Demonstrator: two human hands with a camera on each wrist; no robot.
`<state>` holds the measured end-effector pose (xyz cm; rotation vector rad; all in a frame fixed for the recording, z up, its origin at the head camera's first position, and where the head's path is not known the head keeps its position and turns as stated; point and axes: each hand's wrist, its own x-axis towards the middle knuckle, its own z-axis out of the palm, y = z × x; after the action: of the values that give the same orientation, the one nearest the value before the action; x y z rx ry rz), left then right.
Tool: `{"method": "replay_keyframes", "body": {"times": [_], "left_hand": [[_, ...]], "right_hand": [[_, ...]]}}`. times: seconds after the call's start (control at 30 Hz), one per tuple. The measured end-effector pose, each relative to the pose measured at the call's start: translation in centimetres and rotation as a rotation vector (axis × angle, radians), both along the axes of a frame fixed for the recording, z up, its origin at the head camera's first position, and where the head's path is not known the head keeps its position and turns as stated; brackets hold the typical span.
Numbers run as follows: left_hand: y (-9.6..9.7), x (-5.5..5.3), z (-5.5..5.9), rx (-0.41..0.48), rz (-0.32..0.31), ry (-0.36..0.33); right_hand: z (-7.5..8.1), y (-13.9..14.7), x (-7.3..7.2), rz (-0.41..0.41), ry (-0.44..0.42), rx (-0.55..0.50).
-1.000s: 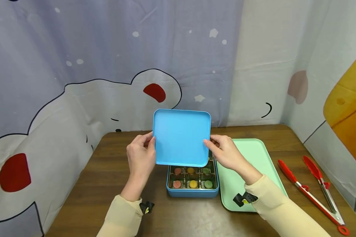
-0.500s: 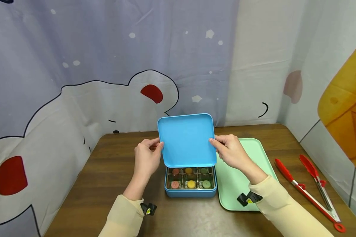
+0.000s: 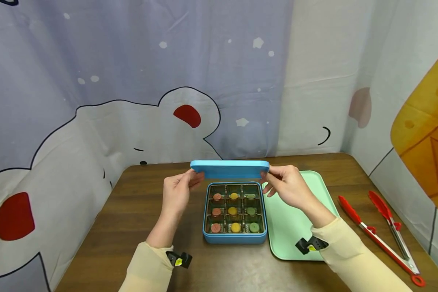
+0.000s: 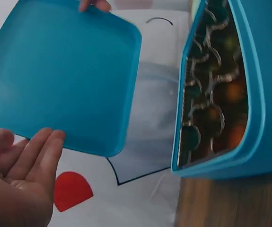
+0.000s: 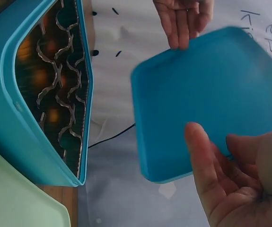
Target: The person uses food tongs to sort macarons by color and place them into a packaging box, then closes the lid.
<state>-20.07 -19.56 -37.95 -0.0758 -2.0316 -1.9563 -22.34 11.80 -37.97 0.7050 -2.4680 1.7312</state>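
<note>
A blue lid (image 3: 229, 169) is held level above the back of a blue box (image 3: 235, 238). My left hand (image 3: 177, 190) grips its left edge, fingers under the rim; my right hand (image 3: 286, 186) grips the right edge the same way. The lid's underside (image 4: 65, 71) shows in the left wrist view. Inside the box, a clear divided insert holds small round sweets in pink, yellow and green, such as a yellow sweet (image 3: 236, 227) in the front row. In the right wrist view, the box (image 5: 31, 142) stands apart from the lid.
A pale green tray (image 3: 288, 237) lies right beside the box, partly under my right forearm. Farther right are red-tipped tongs (image 3: 383, 239) with their arms spread. A wooden table (image 3: 131, 227) carries everything, with a printed curtain (image 3: 131, 61) behind it.
The lid has come down and tipped from nearly upright to about level, so its front edge shows and all the box's compartments are uncovered. Both hands keep their grip on it.
</note>
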Motion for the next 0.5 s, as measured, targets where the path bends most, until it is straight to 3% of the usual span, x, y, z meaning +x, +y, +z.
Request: {"method": "replay_keyframes", "body": {"times": [0.17,0.33,0.5], "left_hand": [[0.07,0.17,-0.01,0.141,-0.023,-0.053],[0.24,0.14,-0.29,0.160,0.017,-0.122],[0.32,-0.01,-0.80,0.162,0.037,-0.173]], "right_hand": [[-0.19,0.65,0.09,0.035,-0.043,0.006],[-0.10,0.95,0.25,0.060,-0.078,-0.023],[-0.11,0.95,0.14,0.105,-0.104,-0.169]]}}
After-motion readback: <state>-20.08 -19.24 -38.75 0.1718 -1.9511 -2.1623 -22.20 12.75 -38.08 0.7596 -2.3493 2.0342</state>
